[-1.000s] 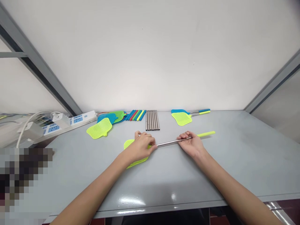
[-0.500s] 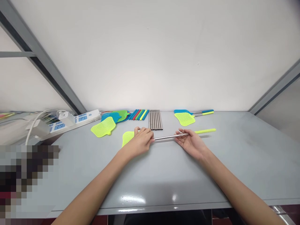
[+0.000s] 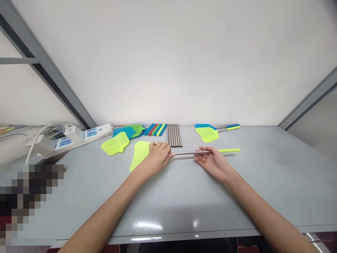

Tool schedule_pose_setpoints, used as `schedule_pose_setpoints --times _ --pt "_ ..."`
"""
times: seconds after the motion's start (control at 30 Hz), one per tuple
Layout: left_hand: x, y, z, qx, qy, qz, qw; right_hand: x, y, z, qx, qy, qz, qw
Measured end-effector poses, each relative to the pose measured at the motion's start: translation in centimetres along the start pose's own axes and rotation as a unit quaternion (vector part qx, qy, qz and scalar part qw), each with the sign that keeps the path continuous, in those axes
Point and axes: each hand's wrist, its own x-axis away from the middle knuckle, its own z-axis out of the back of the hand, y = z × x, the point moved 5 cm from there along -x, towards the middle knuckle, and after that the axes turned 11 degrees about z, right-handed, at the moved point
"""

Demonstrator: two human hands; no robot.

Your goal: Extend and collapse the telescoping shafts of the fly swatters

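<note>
Between my hands a fly swatter (image 3: 183, 153) lies almost level across the view, with a metal shaft, a yellow-green mesh head at the left and a yellow-green grip at the right. My left hand (image 3: 159, 157) is closed around the neck, where head meets shaft; its fingers hide that joint. My right hand (image 3: 210, 161) holds the shaft just left of the grip, thumb on top, with some fingers loosely spread underneath. Behind my left hand lies a row of metal tubes (image 3: 174, 135). Coloured grips (image 3: 155, 129) in blue, red, green and yellow lie left of the tubes.
Loose mesh heads, among them a yellow one (image 3: 116, 143) and a blue one (image 3: 125, 132), overlap at the left. Two swatters, with yellow (image 3: 207, 134) and blue (image 3: 204, 126) heads, lie at the back right. A white power strip (image 3: 97, 132) with plugs and cables borders the left side.
The swatter has turned so more of its mesh head shows and its shaft is nearer level; its grip end has dropped slightly. Both hands keep hold and have shifted a little.
</note>
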Motion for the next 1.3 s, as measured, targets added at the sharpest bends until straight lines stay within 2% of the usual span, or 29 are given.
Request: schedule_pose_setpoints --times 0.37,0.6,1.3 --pt "0.0 -0.3 0.2 -0.012 0.0 0.026 1.0 0.3 0.5 -0.4 0.021 -0.021 -0.023 0.999" --pt "0.2 0.0 0.6 0.015 0.0 0.027 1.0 0.2 0.5 -0.1 0.0 0.014 -0.028 0.999" --pt "0.1 -0.8 0.9 -0.008 0.013 0.063 0.998 -0.7 0.0 0.9 -0.07 0.036 -0.043 0.996"
